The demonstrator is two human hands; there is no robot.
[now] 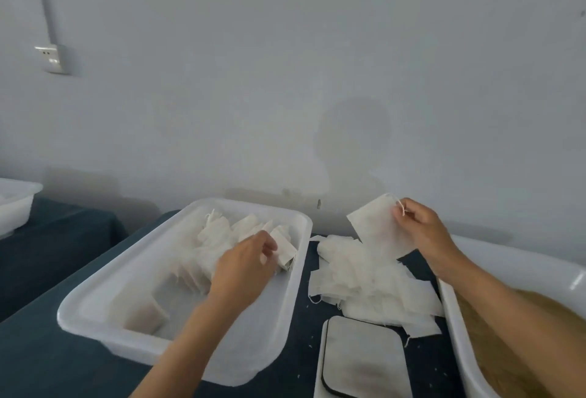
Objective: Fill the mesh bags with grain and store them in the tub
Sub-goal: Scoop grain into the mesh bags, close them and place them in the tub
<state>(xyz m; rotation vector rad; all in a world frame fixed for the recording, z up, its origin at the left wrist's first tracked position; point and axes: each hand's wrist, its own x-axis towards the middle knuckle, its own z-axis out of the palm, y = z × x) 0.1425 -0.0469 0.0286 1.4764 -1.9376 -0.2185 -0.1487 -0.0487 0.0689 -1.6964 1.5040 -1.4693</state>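
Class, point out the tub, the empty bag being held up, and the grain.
tub (95, 296), head view, on its left rim.
bag (377, 229), head view, on the middle of the cloth, pinched by the right hand (421, 229).
grain (494, 334), head view, on its surface.

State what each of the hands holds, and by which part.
The right hand pinches an empty mesh bag at its drawstring top corner. The left hand, over the tub, holds nothing clearly.
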